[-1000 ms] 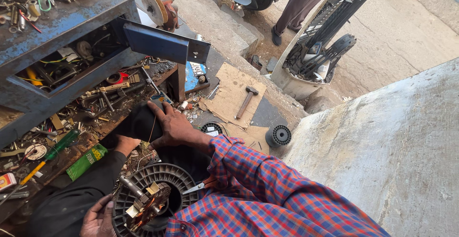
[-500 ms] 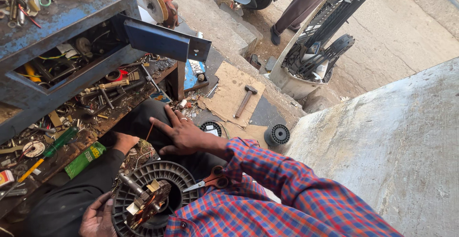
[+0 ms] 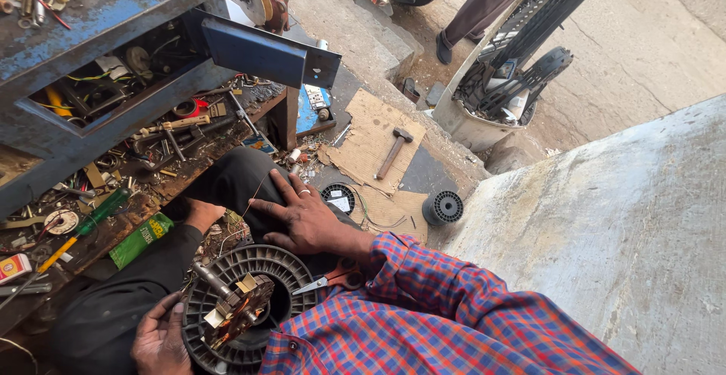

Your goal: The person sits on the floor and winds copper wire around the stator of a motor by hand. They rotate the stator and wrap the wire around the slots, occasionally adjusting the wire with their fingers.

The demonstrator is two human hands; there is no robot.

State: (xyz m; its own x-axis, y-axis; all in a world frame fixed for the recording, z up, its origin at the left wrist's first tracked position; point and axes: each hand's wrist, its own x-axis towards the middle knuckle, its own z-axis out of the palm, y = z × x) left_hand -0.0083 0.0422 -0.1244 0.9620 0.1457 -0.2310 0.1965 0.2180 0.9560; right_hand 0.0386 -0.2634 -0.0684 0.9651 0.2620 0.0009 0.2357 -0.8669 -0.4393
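A round black motor [image 3: 227, 299] with copper windings and a ribbed rim lies in my lap. My left hand [image 3: 160, 339] grips its lower left rim. My right hand [image 3: 302, 215], with a ring on one finger, lies flat on my black trouser leg just above the motor, fingers spread. A thin copper wire [image 3: 255, 193] runs up past its fingertips; whether the fingers pinch it is unclear. Orange-handled scissors [image 3: 333, 278] rest beside the motor under my right forearm, which is in a red and blue checked sleeve.
A blue metal workbench [image 3: 98, 35] with an open shelf of tools stands at left. A hammer [image 3: 393, 152] lies on cardboard; a black wire spool [image 3: 442, 209] sits nearby. A concrete slab [image 3: 605, 231] fills the right. Another person's legs [image 3: 484, 4] stand behind a fan housing.
My right hand has drawn back from the tool shelf toward my lap and now lies flatter on the trouser leg with fingers spread. The left hand stays on the motor.
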